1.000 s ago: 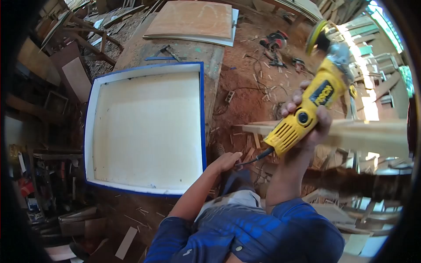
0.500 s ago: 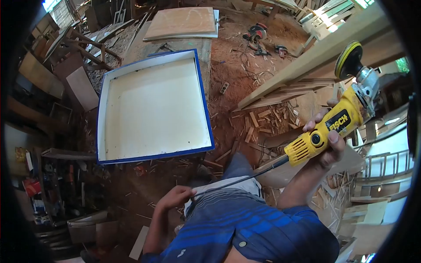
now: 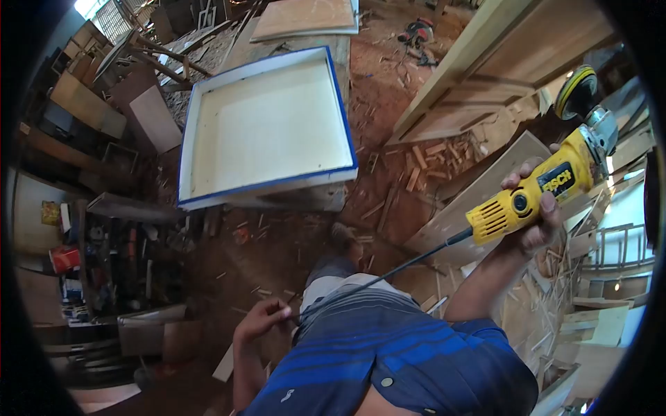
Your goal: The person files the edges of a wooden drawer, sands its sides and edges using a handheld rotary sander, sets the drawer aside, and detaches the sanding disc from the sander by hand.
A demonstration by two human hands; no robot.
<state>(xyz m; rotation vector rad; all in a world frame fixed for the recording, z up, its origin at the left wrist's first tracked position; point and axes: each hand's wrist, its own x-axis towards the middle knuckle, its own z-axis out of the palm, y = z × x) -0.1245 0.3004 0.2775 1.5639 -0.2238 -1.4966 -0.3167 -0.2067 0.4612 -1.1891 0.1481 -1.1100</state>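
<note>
My right hand is wrapped round the body of a yellow angle grinder, raised at the right. A round yellow-edged pad sits on its head, facing up and away. From the grinder's rear end a dark power cord runs down across my shirt to my left hand. The fingers of that hand are closed on the cord near my waist. Ahead lies a shallow white box with a blue rim, open side up on a workbench; neither hand touches it.
Flat boards lie at the bench's far end. A large panelled wooden door leans at the right. Wood offcuts litter the dirt floor, with a red-and-black power tool farther back. Cluttered shelving stands at the left.
My view has shifted, so the box and bench now appear higher and farther right. The grinder, still in my right hand, sits slightly farther right. My left hand stays on the cord.
</note>
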